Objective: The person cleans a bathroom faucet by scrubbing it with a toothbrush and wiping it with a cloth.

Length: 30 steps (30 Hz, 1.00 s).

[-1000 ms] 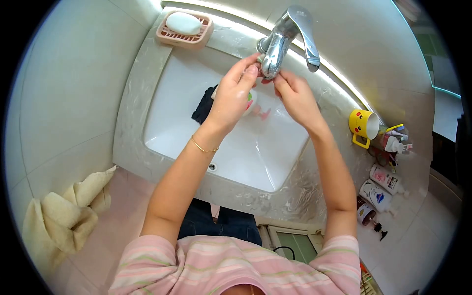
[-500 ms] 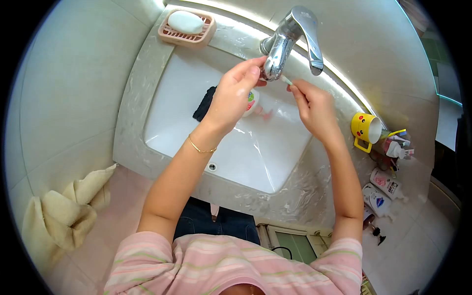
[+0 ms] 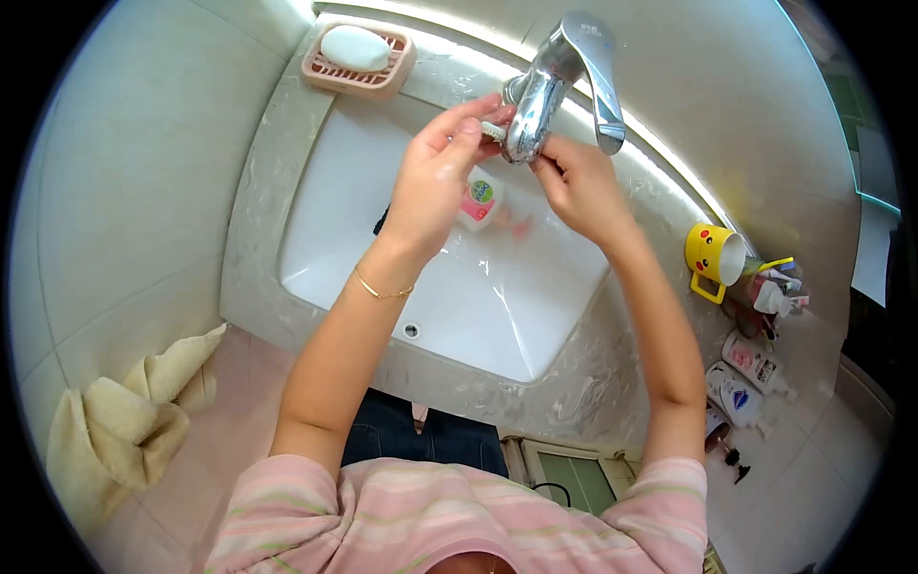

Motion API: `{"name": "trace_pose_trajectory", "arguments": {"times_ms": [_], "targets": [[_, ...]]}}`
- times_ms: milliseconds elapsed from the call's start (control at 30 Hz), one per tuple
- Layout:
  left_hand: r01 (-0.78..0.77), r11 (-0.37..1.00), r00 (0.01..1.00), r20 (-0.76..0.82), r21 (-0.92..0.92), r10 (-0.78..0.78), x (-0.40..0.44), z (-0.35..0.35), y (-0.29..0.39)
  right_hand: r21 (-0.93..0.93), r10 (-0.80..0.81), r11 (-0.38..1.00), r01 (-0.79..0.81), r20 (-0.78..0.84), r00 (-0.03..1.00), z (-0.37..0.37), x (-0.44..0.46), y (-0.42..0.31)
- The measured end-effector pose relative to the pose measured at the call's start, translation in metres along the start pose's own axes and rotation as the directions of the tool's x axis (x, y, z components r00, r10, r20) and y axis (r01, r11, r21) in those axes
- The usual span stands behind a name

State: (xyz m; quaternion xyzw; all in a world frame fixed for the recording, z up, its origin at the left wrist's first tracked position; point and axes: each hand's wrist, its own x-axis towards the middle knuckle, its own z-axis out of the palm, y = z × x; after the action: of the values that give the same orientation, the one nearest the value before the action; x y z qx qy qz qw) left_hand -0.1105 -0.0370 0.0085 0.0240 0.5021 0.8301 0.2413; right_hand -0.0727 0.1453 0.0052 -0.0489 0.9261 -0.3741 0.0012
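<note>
At the chrome faucet [image 3: 534, 120], my right hand [image 3: 583, 187] pinches what looks like a toothbrush, its handle mostly hidden behind the spout. A white bristled head [image 3: 492, 131] sticks out on the spout's left side. My left hand [image 3: 442, 158] is curved there, with its thumb and fingers apart around the bristled head; whether they touch it I cannot tell. Below my left hand, a hand-wash bottle [image 3: 480, 196] with a pink pump lies in the white sink [image 3: 363, 258]. Only an edge of a dark cloth [image 3: 381, 222] shows beside my left wrist.
A pink soap dish [image 3: 378, 81] with a white soap bar [image 3: 355, 48] stands at the back left corner. To the right are a yellow cup [image 3: 708, 251], toothbrushes and several bottles [image 3: 734, 394]. A cream towel [image 3: 129, 411] hangs at lower left.
My right hand has moved left, close to the spout, and the bristled head now shows on the other side. My left hand has shifted slightly left and covers more of the dark cloth.
</note>
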Motion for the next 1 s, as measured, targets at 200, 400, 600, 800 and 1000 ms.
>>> {"name": "trace_pose_trajectory", "arguments": {"times_ms": [200, 400, 600, 800, 1000], "targets": [[0.056, 0.998, 0.997, 0.059, -0.008, -0.056, 0.003, -0.004, 0.001, 0.127, -0.016, 0.992, 0.02, -0.029, 0.999, -0.001, -0.011, 0.016], [0.006, 0.999, 1.0, -0.019, 0.047, -0.005, 0.006, 0.003, 0.003, -0.035, -0.142, 0.989, 0.142, 0.01, 0.99, 0.002, -0.007, 0.005], [0.027, 0.999, 0.999, 0.025, 0.021, -0.027, 0.008, 0.003, 0.004, 0.101, -0.066, 0.993, 0.069, -0.04, 0.997, 0.003, -0.021, 0.014], [-0.07, 0.984, 0.997, -0.005, 0.164, 0.072, 0.004, 0.007, 0.001, 0.138, 0.088, 0.985, -0.098, 0.08, 0.993, -0.003, 0.008, 0.011], [-0.023, 0.997, 0.999, 0.028, 0.074, 0.021, -0.003, -0.002, 0.006, 0.327, 0.136, 0.935, -0.14, 0.036, 0.99, -0.005, -0.013, 0.013]]}}
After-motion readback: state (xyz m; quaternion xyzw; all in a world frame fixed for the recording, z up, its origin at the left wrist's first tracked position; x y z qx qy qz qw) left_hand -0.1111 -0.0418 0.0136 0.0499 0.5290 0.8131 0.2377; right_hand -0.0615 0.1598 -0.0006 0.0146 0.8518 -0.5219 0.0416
